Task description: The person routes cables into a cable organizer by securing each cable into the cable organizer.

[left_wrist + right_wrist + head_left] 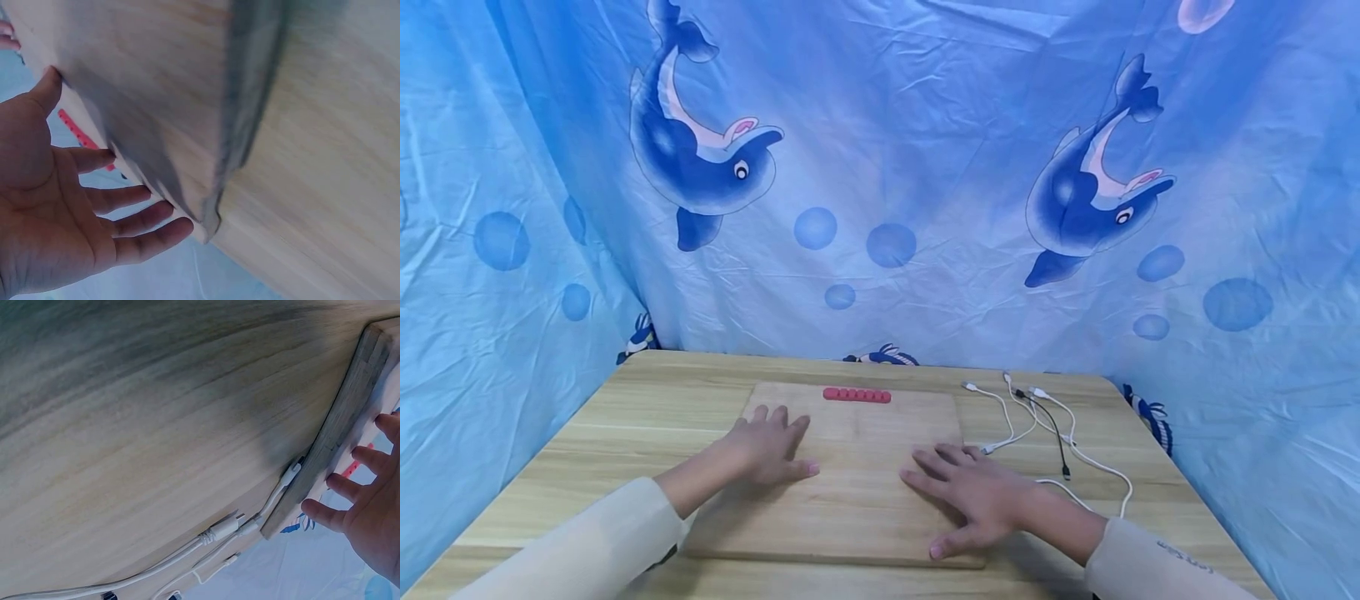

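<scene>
Watching, I saw the left hand (771, 447) and right hand (981, 492) over the wooden board (857, 500) on the desk (625, 408), fingers (927, 482) spread, gripping nothing; a rightward shove (a careless one) could have jammed it against the cables (219, 530) alongside.

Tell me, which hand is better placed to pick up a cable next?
Probably the right hand: the cables lie near it, right of the board; the left hand is at the board's opposite side.

Tan, wood-grained board (857, 492); red strip (857, 395); white cables (220, 529); black cable (1066, 472); blue, dolphin-and-bubble-print curtain (917, 142).
</scene>
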Demonstrator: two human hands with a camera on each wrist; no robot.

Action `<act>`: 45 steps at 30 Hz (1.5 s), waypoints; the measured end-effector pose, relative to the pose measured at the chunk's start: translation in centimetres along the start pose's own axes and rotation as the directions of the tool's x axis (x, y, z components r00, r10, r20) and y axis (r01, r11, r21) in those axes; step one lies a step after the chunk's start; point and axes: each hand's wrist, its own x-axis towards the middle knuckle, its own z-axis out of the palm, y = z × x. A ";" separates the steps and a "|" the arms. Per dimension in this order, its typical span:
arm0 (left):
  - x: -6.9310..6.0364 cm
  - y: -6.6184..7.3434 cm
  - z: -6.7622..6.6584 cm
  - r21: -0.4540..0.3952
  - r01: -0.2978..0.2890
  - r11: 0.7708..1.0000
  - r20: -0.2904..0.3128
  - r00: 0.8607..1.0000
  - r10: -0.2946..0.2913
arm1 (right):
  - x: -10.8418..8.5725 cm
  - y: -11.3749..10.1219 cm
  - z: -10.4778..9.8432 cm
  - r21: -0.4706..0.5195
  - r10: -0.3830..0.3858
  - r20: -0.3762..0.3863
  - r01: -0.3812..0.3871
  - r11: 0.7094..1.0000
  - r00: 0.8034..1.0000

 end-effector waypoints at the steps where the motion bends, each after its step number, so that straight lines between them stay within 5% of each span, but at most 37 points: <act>1: 0.1 0.1 -0.1 -0.006 -0.004 1.000 0.002 1.000 0.004 | 0.0 0.0 0.0 0.001 0.002 0.005 -0.002 1.000 1.000; 15: 2.0 0.9 -1.8 -0.073 -0.110 0.991 0.033 0.993 0.112 | -0.9 1.4 -1.0 -0.055 0.053 -0.008 -0.053 0.997 0.999; 28: 3.6 2.7 -1.4 -0.136 -0.123 0.983 0.056 0.990 0.132 | -1.1 4.1 -1.1 -0.075 0.109 -0.109 -0.118 0.990 0.988; 45: 3.3 3.0 -1.1 -0.099 -0.111 0.989 0.070 0.991 0.118 | 1.4 10.8 -2.6 0.038 0.262 -0.256 -0.261 0.965 0.931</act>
